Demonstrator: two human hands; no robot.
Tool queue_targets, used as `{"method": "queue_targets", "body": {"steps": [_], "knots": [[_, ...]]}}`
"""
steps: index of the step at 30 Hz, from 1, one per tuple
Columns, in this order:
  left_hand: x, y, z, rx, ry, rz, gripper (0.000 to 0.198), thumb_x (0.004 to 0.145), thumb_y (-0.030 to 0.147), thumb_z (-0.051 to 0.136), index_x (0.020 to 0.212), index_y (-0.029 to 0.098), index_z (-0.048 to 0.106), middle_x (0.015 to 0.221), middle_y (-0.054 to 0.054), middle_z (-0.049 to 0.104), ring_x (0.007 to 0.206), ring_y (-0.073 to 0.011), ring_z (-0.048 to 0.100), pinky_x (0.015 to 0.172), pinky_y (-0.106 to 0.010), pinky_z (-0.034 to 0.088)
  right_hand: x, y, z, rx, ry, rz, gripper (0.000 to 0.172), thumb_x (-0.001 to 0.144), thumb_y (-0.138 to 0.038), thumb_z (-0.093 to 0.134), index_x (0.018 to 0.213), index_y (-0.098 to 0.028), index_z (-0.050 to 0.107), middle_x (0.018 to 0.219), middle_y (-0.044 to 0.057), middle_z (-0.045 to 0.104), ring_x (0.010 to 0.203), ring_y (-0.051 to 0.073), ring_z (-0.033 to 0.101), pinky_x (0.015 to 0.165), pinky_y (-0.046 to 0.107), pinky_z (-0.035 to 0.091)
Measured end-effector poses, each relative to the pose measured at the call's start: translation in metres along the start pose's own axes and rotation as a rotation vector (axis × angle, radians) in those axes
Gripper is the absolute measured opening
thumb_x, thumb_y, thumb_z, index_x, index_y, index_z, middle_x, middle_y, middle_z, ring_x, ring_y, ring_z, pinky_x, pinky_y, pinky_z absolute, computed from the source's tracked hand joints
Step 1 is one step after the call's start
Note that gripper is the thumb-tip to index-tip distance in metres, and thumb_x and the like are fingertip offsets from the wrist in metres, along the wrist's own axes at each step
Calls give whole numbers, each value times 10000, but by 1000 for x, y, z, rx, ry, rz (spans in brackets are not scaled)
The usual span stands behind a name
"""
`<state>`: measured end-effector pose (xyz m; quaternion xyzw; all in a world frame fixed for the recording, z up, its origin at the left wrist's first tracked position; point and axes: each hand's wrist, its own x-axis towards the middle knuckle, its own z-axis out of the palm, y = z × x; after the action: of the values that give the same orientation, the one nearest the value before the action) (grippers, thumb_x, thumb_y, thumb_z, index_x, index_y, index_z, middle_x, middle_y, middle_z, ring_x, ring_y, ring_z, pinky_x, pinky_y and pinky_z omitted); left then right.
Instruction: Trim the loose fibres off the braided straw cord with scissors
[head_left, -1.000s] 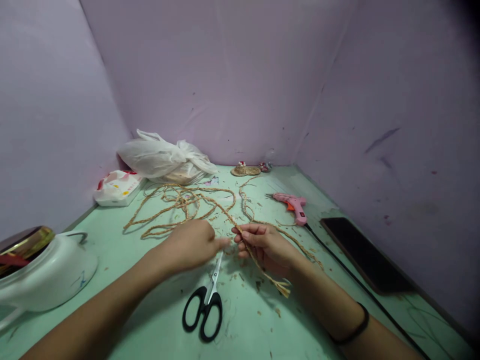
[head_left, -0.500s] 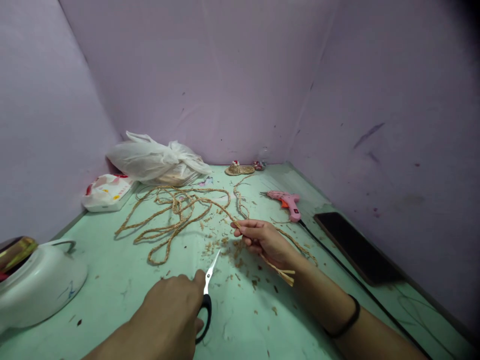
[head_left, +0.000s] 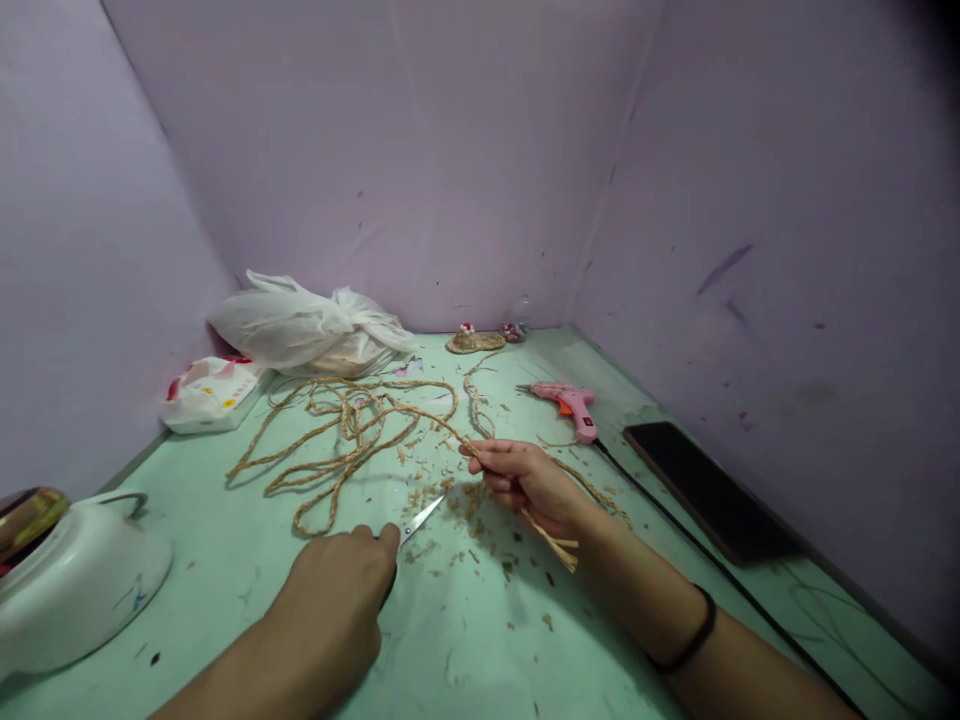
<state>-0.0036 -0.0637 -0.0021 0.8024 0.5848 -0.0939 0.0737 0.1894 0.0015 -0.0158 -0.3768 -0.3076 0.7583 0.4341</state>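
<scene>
My left hand (head_left: 337, 600) is closed around the black handles of a pair of scissors (head_left: 421, 518). The shut silver blades point up and right, toward my other hand, and most of the handle is hidden by my fingers. Between thumb and fingers, my right hand (head_left: 529, 480) pinches a braided straw rope (head_left: 439, 417) near its frayed end, which hangs out below the palm. From there the rope runs back to a loose, tangled heap on the table. The blade tip is apart from the rope.
Straw scraps litter the green table (head_left: 247, 580). A pink glue gun (head_left: 574, 403) and a phone (head_left: 705, 490) lie to the right. A small woven slipper (head_left: 476, 343) sits at the back. Leftward are a plastic bag (head_left: 300, 325), a tissue pack (head_left: 210, 395) and a white bowl (head_left: 97, 590).
My left hand has turned, so the scissors now tilt further right and their handle loops have gone out of sight. My right hand keeps its hold on the rope almost unmoved.
</scene>
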Motion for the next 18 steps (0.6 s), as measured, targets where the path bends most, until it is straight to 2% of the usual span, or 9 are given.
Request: {"method": "queue_targets", "body": {"steps": [3,5,7,10,13,18], "knots": [[6,-13,-6,-220,25,19,251,608,106,443,797,191,584,637,-70,604,598,-217,566,537,-292,363,1,0,-1,3,-1,1,106,648,-87,601,752,-105,601,629,-4,552,387,4,246,312,138,105],[12,-27,-12,-598,-30,-8,186,621,150,477,784,201,548,572,-20,564,532,-172,533,479,-248,350,1,0,-2,-1,-1,-2,120,640,-87,608,759,-105,604,632,-3,553,390,6,249,311,140,106],[17,-43,-15,-1067,-140,-41,226,598,172,542,817,201,493,562,6,544,488,-146,515,404,-207,324,2,0,-3,18,5,-9,123,630,-87,612,751,-105,602,627,-6,546,390,6,252,309,138,107],[24,-58,-13,-1603,-227,-28,328,576,205,635,847,193,449,652,-22,576,561,-168,569,382,-185,344,2,-1,-5,72,14,-22,109,615,-82,604,720,-108,595,600,-17,526,380,4,235,303,135,108],[28,-54,-4,-1886,-206,-24,368,572,183,660,894,174,483,723,-55,586,640,-177,589,404,-168,375,3,-2,-5,90,16,-36,89,608,-74,594,690,-108,586,586,-19,515,374,3,226,301,132,106],[29,-35,11,-2131,-196,-38,381,565,136,653,929,169,542,711,-56,573,528,-76,495,343,-97,258,2,-1,-3,82,35,-19,111,617,-72,587,723,-104,593,588,-15,521,369,3,238,295,131,111]]}}
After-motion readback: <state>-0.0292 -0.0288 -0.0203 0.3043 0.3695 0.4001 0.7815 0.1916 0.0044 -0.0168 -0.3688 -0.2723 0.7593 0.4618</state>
